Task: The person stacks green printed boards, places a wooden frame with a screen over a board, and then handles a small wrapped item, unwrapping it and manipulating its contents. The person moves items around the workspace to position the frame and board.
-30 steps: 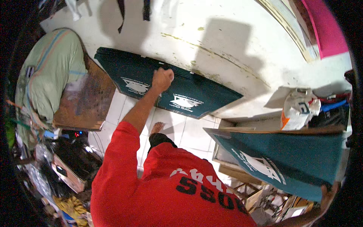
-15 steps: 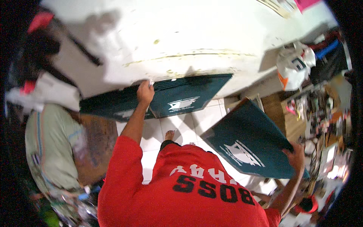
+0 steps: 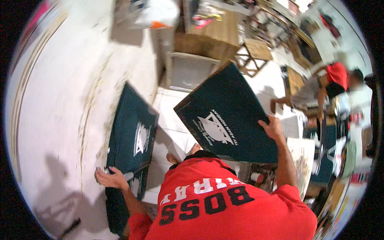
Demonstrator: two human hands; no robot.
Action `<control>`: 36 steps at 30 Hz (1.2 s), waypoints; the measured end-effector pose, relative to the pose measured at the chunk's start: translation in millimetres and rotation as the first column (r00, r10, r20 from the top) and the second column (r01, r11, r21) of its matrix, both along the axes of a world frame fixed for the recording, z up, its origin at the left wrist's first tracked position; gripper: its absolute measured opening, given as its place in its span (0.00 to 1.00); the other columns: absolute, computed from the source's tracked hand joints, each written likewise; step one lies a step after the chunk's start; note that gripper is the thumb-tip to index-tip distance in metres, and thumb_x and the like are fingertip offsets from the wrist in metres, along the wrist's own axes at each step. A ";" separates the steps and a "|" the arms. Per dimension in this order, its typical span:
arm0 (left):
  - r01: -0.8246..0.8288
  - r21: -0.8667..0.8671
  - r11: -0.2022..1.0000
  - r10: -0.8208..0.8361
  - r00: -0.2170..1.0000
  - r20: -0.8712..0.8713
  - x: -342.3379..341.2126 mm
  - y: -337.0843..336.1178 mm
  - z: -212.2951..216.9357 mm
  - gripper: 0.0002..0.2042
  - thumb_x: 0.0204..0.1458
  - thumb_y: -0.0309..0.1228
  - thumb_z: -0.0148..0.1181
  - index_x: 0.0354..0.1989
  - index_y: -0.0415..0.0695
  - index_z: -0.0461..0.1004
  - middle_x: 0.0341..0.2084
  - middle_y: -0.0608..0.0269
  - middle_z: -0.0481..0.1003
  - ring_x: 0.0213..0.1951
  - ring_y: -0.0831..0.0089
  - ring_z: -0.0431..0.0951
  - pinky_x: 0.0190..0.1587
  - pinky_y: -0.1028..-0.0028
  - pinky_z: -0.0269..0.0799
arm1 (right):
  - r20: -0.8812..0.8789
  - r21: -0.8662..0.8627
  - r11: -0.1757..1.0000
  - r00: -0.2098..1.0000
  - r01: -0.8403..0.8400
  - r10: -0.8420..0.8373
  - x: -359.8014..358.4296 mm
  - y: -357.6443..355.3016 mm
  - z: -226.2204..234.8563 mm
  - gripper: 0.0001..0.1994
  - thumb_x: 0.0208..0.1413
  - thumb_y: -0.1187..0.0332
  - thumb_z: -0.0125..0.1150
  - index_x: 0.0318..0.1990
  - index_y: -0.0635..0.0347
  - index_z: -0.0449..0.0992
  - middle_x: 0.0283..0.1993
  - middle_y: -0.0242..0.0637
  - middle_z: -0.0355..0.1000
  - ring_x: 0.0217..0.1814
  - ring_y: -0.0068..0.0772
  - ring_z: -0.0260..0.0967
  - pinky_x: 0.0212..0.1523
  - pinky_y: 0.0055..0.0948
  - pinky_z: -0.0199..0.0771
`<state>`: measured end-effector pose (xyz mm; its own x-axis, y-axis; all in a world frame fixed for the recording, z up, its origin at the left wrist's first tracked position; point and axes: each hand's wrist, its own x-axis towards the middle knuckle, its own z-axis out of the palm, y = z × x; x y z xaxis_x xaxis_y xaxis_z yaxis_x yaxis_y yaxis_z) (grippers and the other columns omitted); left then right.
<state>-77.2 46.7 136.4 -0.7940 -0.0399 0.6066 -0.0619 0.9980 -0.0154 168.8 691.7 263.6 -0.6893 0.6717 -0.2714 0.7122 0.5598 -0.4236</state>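
Observation:
A large flat dark teal panel (image 3: 240, 116) with a white printed design is held up at its right edge by my right hand (image 3: 272, 127), thumb across its face. More dark teal panels (image 3: 134, 124) with the same sort of print lean on the white wall to my left, several deep. My left hand (image 3: 112, 179) is beside their upper edge with its fingers apart, holding nothing. Whether it touches that edge, I cannot tell.
A wooden cabinet (image 3: 212, 36) and a grey-fronted box (image 3: 190, 71) stand ahead by the wall, a small wooden stool (image 3: 256, 56) behind them. At the right, another person (image 3: 320, 86) in red bends over near cluttered shelves. White tiles (image 3: 170, 108) cover the floor.
My view has swung to the right, bringing the other person into sight. My left hand has gone from gripping the leaning panels' edge to open fingers. The right hand still holds its panel.

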 end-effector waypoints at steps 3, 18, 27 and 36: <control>0.105 -0.003 0.994 -0.105 0.990 0.099 -32.5 61.7 -31.5 0.28 0.55 0.37 0.59 0.64 0.44 0.64 0.64 0.46 0.61 0.64 0.47 0.62 0.62 0.48 0.59 | 0.004 -0.029 0.989 0.989 0.147 -0.147 23.0 -17.5 -32.2 0.17 0.54 0.60 0.69 0.47 0.61 0.80 0.36 0.53 0.79 0.36 0.50 0.79 0.41 0.44 0.76; 0.719 0.589 0.370 -0.915 0.172 0.365 -59.1 440.9 -150.7 0.29 0.52 0.30 0.62 0.63 0.37 0.63 0.65 0.40 0.59 0.67 0.44 0.58 0.68 0.50 0.52 | -0.298 0.035 0.536 0.521 0.843 -0.800 141.8 -29.2 -26.1 0.10 0.53 0.63 0.68 0.39 0.57 0.82 0.25 0.49 0.75 0.24 0.38 0.73 0.29 0.35 0.72; 0.297 0.935 0.194 -0.540 -0.763 0.354 6.0 690.3 -188.2 0.20 0.61 0.41 0.59 0.47 0.33 0.77 0.40 0.46 0.79 0.46 0.58 0.79 0.52 0.64 0.71 | -0.698 -0.121 0.097 -0.015 0.988 -0.716 114.9 44.1 21.8 0.11 0.55 0.65 0.69 0.36 0.67 0.82 0.24 0.35 0.78 0.26 0.18 0.70 0.27 0.25 0.69; -0.227 0.323 0.919 -0.215 -0.974 -0.072 123.8 877.6 -145.8 0.35 0.63 0.63 0.37 0.63 0.45 0.67 0.58 0.56 0.73 0.61 0.61 0.70 0.62 0.58 0.65 | -0.896 -0.268 -0.028 -0.260 0.963 -0.360 44.3 137.6 28.0 0.13 0.59 0.64 0.67 0.43 0.65 0.81 0.37 0.35 0.80 0.38 0.21 0.72 0.42 0.26 0.73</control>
